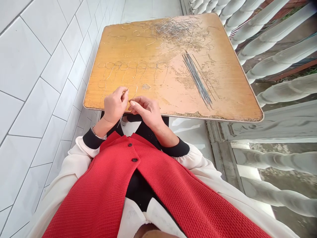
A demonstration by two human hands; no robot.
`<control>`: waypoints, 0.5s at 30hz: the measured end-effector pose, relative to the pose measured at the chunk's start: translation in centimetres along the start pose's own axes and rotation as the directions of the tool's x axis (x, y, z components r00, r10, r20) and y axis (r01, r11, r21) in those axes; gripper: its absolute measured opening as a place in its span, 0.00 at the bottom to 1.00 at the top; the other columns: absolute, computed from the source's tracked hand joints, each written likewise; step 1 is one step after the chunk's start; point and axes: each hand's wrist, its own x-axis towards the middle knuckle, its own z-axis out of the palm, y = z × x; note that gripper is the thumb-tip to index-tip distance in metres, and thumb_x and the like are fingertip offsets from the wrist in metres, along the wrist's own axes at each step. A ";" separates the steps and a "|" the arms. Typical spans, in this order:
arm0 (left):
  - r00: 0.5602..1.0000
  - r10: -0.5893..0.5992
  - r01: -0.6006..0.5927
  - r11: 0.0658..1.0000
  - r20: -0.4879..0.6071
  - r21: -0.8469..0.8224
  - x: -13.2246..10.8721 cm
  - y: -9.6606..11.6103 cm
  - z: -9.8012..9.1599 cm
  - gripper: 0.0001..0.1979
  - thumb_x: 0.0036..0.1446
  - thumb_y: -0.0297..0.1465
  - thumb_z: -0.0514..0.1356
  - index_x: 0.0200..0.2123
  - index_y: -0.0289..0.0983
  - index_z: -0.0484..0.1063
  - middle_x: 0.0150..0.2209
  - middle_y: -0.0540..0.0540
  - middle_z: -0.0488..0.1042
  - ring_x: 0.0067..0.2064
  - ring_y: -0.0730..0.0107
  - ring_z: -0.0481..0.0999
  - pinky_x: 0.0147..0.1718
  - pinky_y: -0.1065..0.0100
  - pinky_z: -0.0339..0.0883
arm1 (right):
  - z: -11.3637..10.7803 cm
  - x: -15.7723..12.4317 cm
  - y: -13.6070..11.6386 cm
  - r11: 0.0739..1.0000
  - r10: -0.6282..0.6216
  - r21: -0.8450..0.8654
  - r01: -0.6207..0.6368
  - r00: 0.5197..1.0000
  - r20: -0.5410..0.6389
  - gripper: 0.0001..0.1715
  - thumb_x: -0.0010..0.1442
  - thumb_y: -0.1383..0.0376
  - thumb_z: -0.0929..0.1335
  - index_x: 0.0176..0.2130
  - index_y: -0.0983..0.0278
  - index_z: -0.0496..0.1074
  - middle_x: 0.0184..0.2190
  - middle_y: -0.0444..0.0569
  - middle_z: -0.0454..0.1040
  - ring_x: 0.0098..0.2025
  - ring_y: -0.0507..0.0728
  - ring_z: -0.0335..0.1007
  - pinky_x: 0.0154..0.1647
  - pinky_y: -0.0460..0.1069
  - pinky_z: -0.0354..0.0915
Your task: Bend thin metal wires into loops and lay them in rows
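Both of my hands meet over the near left edge of the wooden table. My left hand is closed, thumb against curled fingers, on a thin wire whose end hangs below the hand. Close beside it, my right hand pinches the same wire between thumb and fingertips; the exact grip is partly hidden by the fingers. Just beyond the hands, a row of bent wires with looped ends lies on the tabletop. A bundle of straight grey wires rests farther right.
The table has a worn, peeling surface. A tangled heap of wires lies at its far side. White wall tiles run along the left, and a white balustrade stands close on the right.
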 end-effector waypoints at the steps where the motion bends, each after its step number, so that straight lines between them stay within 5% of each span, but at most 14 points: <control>1: 1.000 -0.001 0.001 1.000 -0.003 0.004 0.0 0.1 0.0 0.04 0.63 0.28 0.61 0.35 0.41 0.75 0.30 0.51 0.78 0.34 0.72 0.78 0.36 0.71 0.67 | 0.2 0.1 0.2 1.000 -0.002 -0.014 0.002 1.000 -0.005 0.33 0.51 0.36 0.74 0.33 0.63 0.76 0.23 0.44 0.74 0.26 0.51 0.70 0.29 0.46 0.68; 6: 0.982 -0.152 0.173 0.962 0.109 -0.213 0.2 0.2 -0.1 0.05 0.64 0.29 0.61 0.33 0.39 0.72 0.26 0.53 0.77 0.30 0.75 0.78 0.32 0.74 0.69 | -0.1 0.9 0.4 0.996 0.058 0.062 -0.056 0.998 -0.019 0.25 0.51 0.45 0.77 0.27 0.63 0.74 0.24 0.46 0.76 0.24 0.50 0.69 0.28 0.46 0.68; 10: 0.898 -0.265 0.399 0.827 0.351 -0.397 1.0 0.1 -1.2 0.12 0.65 0.38 0.62 0.31 0.37 0.71 0.24 0.51 0.77 0.24 0.78 0.77 0.24 0.77 0.68 | -1.2 1.5 -0.5 0.978 0.136 0.157 -0.138 0.990 0.025 0.17 0.52 0.54 0.76 0.26 0.64 0.75 0.22 0.46 0.77 0.21 0.48 0.67 0.23 0.44 0.65; 15: 0.898 -0.257 0.396 0.826 0.358 -0.401 2.2 -0.2 -2.4 0.20 0.64 0.49 0.60 0.34 0.37 0.73 0.25 0.50 0.78 0.23 0.79 0.76 0.23 0.77 0.67 | -1.8 1.7 -1.0 0.967 0.202 0.152 -0.205 0.979 0.035 0.12 0.50 0.59 0.76 0.25 0.65 0.75 0.17 0.44 0.74 0.17 0.47 0.63 0.18 0.43 0.59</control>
